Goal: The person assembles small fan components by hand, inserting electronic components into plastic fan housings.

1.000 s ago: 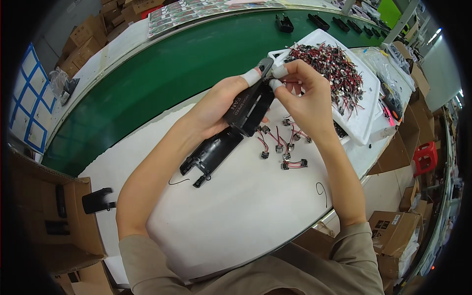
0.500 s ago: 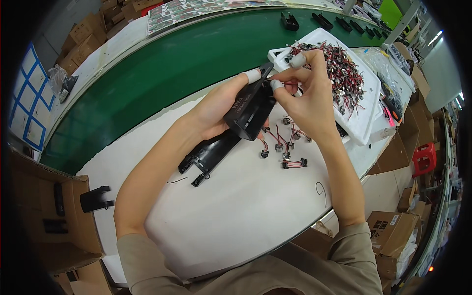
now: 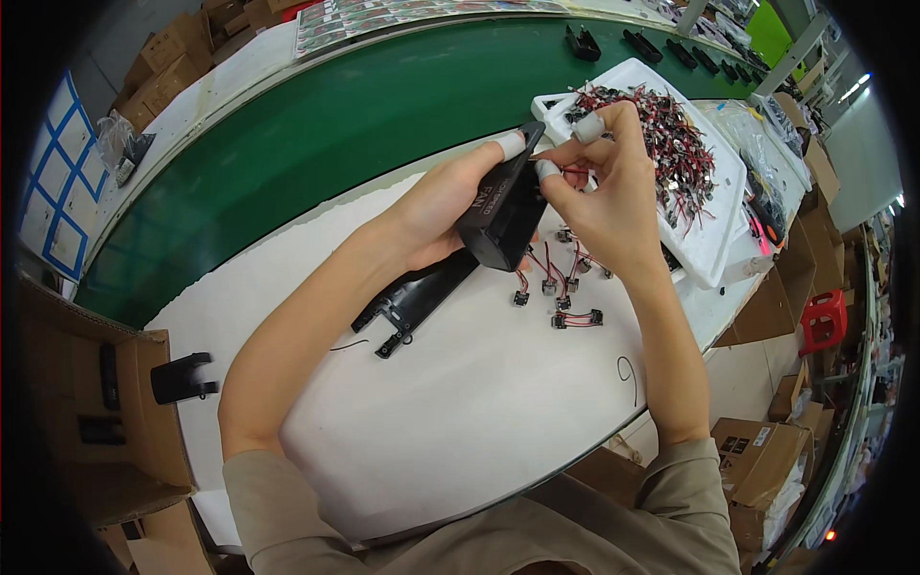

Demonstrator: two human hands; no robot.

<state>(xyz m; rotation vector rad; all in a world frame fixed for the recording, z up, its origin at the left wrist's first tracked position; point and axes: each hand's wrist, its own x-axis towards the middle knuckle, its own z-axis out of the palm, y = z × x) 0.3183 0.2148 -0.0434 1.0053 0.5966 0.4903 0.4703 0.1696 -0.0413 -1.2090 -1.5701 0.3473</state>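
My left hand (image 3: 433,213) is wrapped round a black plastic housing (image 3: 500,230), holding it tilted above the table with its thumb along the upper edge. At the housing's right side, my right hand (image 3: 618,196) pinches thin red wires (image 3: 575,172) between thumb and fingers. Whatever sits at the wires' end is hidden by the fingertips and the housing wall. White covers wrap several fingertips. Below the left hand, a second black plastic shell (image 3: 422,302) lies on the white table surface (image 3: 460,412). Several small wired components (image 3: 563,304) are scattered right of it.
A white foam tray (image 3: 717,251) heaped with red-and-black wired parts (image 3: 676,144) stands at the right. Black housings (image 3: 583,44) sit along the green belt (image 3: 316,125). At the left are an open cardboard box (image 3: 172,412) and another black piece (image 3: 180,379).
Both hands and the housing have shifted slightly to the right, and the housing has turned a little. The right hand keeps its pinch on the red wires.
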